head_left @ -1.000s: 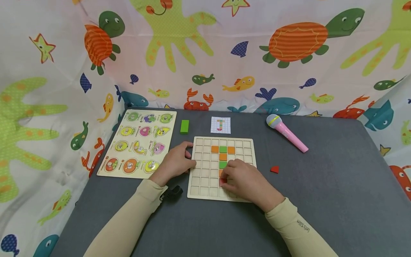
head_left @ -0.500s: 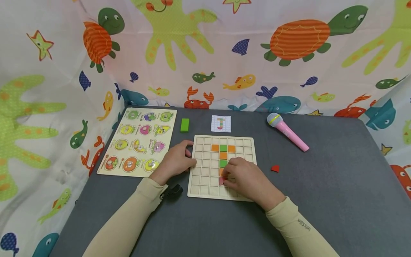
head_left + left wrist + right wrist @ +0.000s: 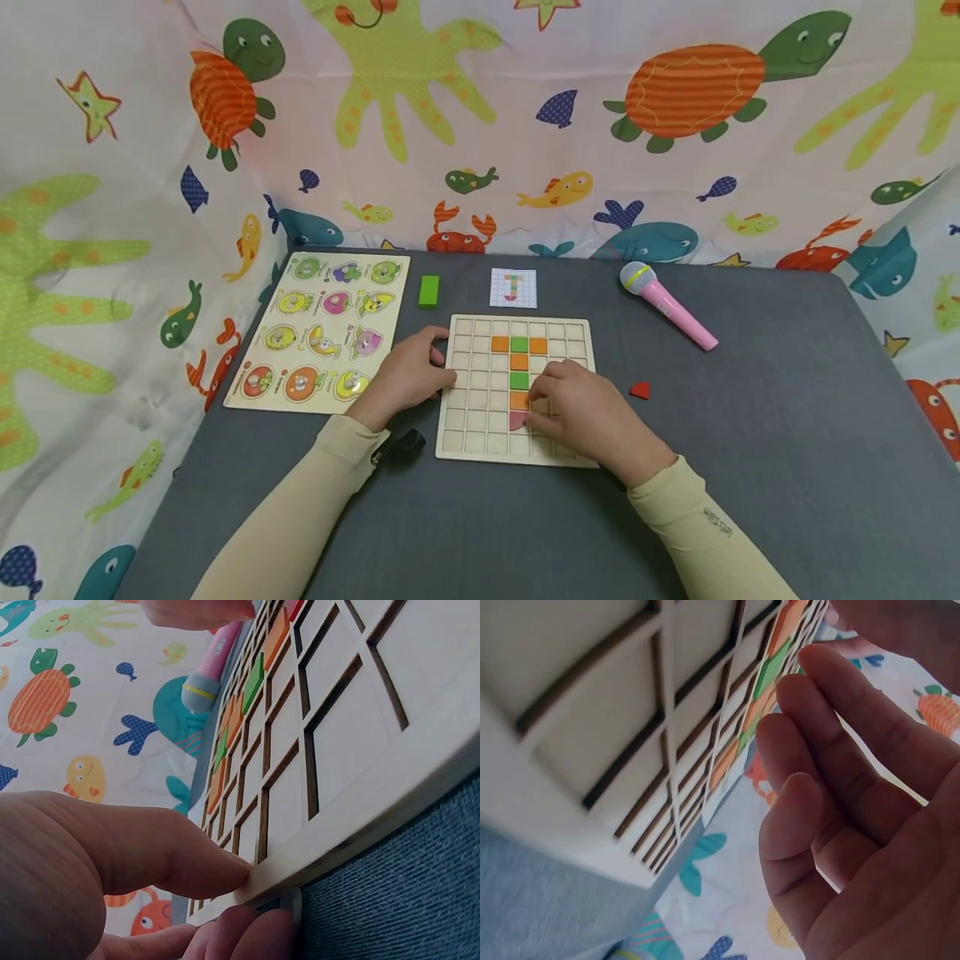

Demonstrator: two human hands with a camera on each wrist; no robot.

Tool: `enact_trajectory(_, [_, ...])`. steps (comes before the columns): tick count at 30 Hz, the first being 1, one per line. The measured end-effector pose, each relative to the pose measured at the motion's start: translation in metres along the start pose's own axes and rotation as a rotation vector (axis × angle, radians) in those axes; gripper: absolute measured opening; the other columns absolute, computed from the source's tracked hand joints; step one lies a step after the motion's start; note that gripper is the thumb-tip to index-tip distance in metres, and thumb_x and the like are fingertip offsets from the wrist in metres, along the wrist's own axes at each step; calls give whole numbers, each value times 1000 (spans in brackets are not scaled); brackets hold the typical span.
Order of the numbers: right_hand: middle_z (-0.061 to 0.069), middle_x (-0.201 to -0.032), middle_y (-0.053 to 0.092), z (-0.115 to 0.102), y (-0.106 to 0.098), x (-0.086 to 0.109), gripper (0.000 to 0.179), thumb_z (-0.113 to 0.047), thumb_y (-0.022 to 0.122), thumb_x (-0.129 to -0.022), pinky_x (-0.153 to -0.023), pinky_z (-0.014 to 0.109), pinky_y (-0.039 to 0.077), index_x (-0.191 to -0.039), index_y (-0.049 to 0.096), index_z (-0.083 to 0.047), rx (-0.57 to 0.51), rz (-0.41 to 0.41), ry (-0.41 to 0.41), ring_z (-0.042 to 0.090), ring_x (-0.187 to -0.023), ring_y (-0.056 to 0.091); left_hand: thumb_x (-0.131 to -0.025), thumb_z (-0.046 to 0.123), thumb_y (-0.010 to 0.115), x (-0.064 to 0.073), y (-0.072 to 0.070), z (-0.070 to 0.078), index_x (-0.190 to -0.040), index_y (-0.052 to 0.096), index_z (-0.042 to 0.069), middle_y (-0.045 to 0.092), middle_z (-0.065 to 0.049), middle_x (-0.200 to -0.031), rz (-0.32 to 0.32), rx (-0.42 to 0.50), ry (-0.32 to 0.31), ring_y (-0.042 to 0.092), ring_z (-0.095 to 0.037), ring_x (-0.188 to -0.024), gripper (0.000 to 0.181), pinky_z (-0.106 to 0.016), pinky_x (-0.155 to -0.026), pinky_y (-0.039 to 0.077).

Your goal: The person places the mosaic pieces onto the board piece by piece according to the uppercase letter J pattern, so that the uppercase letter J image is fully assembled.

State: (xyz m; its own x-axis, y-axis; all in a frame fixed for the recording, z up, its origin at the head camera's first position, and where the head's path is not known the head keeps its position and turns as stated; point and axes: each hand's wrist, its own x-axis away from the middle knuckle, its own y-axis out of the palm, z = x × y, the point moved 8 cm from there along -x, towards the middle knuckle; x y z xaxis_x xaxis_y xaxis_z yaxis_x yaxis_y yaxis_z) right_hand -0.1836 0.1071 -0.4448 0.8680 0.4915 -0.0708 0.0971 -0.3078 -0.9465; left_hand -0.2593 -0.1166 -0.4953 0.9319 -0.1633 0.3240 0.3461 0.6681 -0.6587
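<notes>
A wooden grid board (image 3: pixel 476 421) lies on the table, with orange (image 3: pixel 519 401) and green tiles (image 3: pixel 519 381) in a T-like column. Below them sits a red piece with a curved edge (image 3: pixel 517 420). My left hand (image 3: pixel 411 371) grips the board's left edge, thumb on the rim (image 3: pixel 375 836) and other fingers curled low beside it. My right hand (image 3: pixel 592 412) hovers over the board's right part, its thumb tip right at the red piece. In the right wrist view, the right fingers (image 3: pixel 859 772) are loosely bent with nothing visible between them.
A fruit puzzle board (image 3: pixel 251 398) lies at left, a green block (image 3: pixel 428 292) beside it. Behind the grid board is a small pattern card (image 3: pixel 513 288). To the right are a pink toy microphone (image 3: pixel 675 312) and a loose red piece (image 3: pixel 640 390). A printed cloth hangs behind.
My right hand has drawn slightly to the right, showing more of the red piece and the orange tile above it. My left hand stays on the board's edge.
</notes>
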Motion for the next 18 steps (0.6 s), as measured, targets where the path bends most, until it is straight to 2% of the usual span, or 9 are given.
enact_trajectory(4, [-1, -99, 71, 16, -7, 9, 19, -30, 85, -90, -78, 39, 60, -100, 81, -15, -3, 16, 62, 17, -95, 65, -90, 22, 81, 1, -1, 0, -157, 50, 14, 67, -10, -112, -5, 3, -10, 69, -20, -71, 74, -30, -64, 56])
enact_trajectory(10, [0, -95, 68, 56, -18, 35, 17, -28, 87, -89, -78, 41, 58, -96, 79, -15, 9, 27, 172, 16, -87, 60, -90, 21, 81, 2, 0, 0, -157, 50, 14, 66, -11, -113, -10, 13, -15, 69, -20, -72, 74, -30, -64, 58])
enact_trajectory(18, [1, -99, 71, 101, -34, 68, 19, -28, 88, -89, -84, 51, 61, -101, 81, -15, 42, 46, 267, 21, -92, 68, -90, 21, 81, 2, 0, 1, -157, 49, 14, 66, -11, -114, -12, 11, -4, 69, -20, -72, 74, -30, -65, 58])
